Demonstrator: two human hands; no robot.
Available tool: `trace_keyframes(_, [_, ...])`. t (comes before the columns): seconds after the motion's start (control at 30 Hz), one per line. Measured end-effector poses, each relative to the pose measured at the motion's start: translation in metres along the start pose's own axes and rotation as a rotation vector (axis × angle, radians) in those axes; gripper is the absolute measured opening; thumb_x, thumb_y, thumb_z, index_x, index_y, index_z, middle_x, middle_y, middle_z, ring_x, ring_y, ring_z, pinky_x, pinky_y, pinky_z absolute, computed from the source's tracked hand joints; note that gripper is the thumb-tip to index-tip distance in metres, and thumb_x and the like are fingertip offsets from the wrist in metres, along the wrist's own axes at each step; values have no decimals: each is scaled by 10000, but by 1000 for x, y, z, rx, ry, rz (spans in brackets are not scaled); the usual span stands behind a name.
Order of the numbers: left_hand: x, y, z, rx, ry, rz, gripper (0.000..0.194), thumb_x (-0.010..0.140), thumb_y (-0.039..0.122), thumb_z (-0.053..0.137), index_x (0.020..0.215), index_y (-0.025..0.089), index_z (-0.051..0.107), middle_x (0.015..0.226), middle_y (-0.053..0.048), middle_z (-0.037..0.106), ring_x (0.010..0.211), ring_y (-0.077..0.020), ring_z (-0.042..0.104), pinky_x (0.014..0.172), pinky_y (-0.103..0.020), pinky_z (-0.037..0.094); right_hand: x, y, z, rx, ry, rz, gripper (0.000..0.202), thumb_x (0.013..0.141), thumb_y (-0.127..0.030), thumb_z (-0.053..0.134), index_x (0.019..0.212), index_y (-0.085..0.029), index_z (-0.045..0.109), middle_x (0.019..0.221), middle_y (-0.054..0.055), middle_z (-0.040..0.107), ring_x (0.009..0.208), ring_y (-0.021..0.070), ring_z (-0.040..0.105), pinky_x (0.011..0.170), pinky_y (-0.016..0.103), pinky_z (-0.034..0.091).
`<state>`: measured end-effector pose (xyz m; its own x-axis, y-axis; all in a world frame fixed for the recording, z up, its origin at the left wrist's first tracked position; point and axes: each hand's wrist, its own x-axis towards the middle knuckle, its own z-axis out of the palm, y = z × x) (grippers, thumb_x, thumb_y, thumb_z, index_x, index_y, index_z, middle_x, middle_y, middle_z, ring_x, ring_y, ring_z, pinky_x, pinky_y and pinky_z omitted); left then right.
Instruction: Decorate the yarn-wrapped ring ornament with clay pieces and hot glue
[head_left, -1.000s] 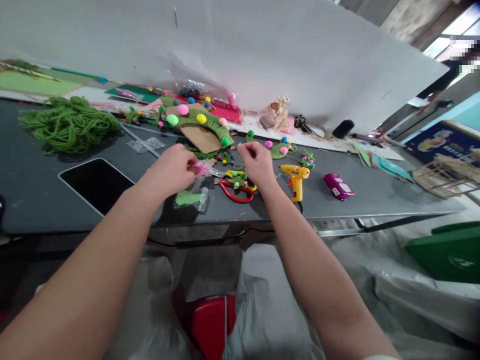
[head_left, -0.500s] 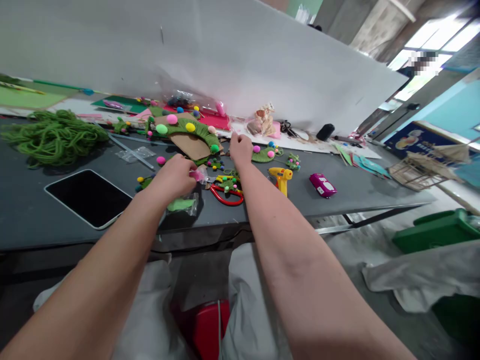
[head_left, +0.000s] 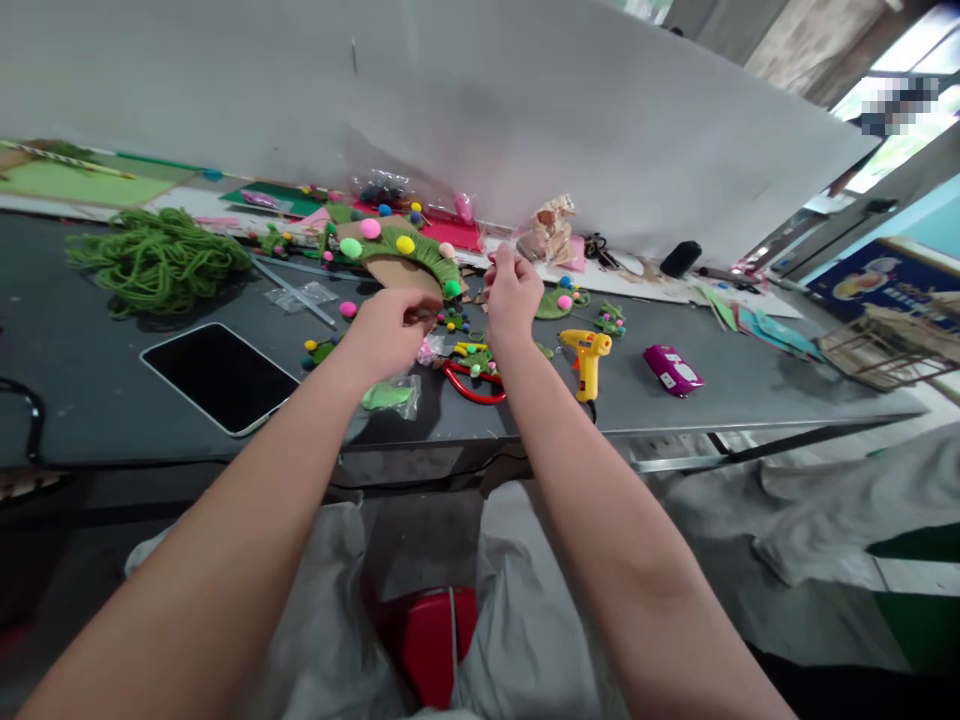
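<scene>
My left hand (head_left: 394, 332) is closed over the middle of the table, just below a green yarn-wrapped arc (head_left: 416, 250) dotted with coloured pompoms. What its fingers hold, if anything, is hidden. To its right, my right hand (head_left: 514, 297) is pinched at the arc's right side, and its fingertips are too small to read. Red-handled scissors (head_left: 474, 391) lie between the hands, partly under a small green pompom piece. A small bag with pink content (head_left: 429, 350) lies beside my left fingers, and a bag with light green content (head_left: 388, 397) sits below.
A pile of green yarn (head_left: 161, 262) and a tablet (head_left: 219, 378) lie on the left. A yellow glue gun (head_left: 587, 362) and a purple packet (head_left: 673, 370) are on the right. A white board (head_left: 450, 110) stands behind. A person's pale trouser leg (head_left: 862, 510) shows at far right.
The view has shifted, so the table items appear farther right. My left hand has moved right and up from the pink bag, toward the arc. My right hand has turned, its fingers still drawn together.
</scene>
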<state>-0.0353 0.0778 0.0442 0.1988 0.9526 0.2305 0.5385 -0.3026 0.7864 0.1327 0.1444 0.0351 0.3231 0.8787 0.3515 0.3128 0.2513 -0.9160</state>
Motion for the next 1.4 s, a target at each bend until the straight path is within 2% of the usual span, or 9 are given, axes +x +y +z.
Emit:
trace_keyframes(0.17, [-8,12,7,-361,-8,-46,318,926,340,683,1177,151,725,988,-119,806,882,-245,771,825,-384,633,-47,-14,-40,118,-227,-86,243,983,-404,621,1101,-206,699,969,59,760,783,158,705,765,316,597])
trace_keyframes(0.4, [-26,18,7,-579,-28,-85,422,809,563,843,943,163,827,891,-84,806,826,-220,738,723,-306,601,-84,-27,-68,163,-415,-163,133,884,-301,760,983,-214,743,931,36,802,846,184,756,829,348,633])
trace_keyframes(0.53, [-29,23,9,-682,-14,-114,457,730,530,921,982,158,840,922,-81,816,804,-199,726,738,-298,600,-93,-35,-73,156,-399,-227,54,926,-272,744,947,-225,763,921,29,796,829,180,751,817,344,627])
trace_keyframes(0.67, [-30,28,14,-788,-10,-156,421,721,456,940,1003,168,822,937,-71,815,816,-196,745,844,-353,637,-92,-34,-75,113,-338,-312,120,952,-254,723,1016,-256,825,998,43,789,917,197,735,873,364,618])
trace_keyframes(0.9, [-39,40,13,-907,-55,-230,240,844,372,849,968,168,820,946,-80,808,912,-222,783,963,-416,653,-89,-29,-76,-1,-293,-456,213,964,-269,728,1116,-349,854,1058,48,673,1025,206,674,950,390,606])
trace_keyframes(1.07, [-42,40,13,-959,-24,-248,160,828,249,848,967,176,814,989,-52,814,931,-193,781,986,-385,651,-91,-25,-79,-109,-403,-581,278,1033,-268,627,1223,-328,820,1218,94,663,1158,235,646,1085,451,543])
trace_keyframes(1.17, [-40,38,12,-935,-14,-282,182,829,170,822,1008,155,795,934,-44,814,840,-171,776,961,-392,663,-91,-24,-84,-122,-502,-540,351,1038,-263,602,1355,-300,750,1310,111,644,1266,243,626,1146,456,514])
trace_keyframes(1.27, [-39,38,11,-888,-13,-307,313,845,101,765,1153,157,751,858,-38,812,792,-186,780,909,-415,677,-90,-26,-90,-21,-599,-414,448,1007,-297,654,1454,-319,667,1381,91,631,1267,235,640,1054,408,589])
trace_keyframes(1.4, [-41,43,13,-743,-37,-290,573,840,57,741,1394,156,634,700,0,762,697,-222,779,820,-438,689,-88,-26,-95,108,-713,-273,336,984,-393,705,1301,-299,766,1282,63,718,1109,211,708,902,355,640])
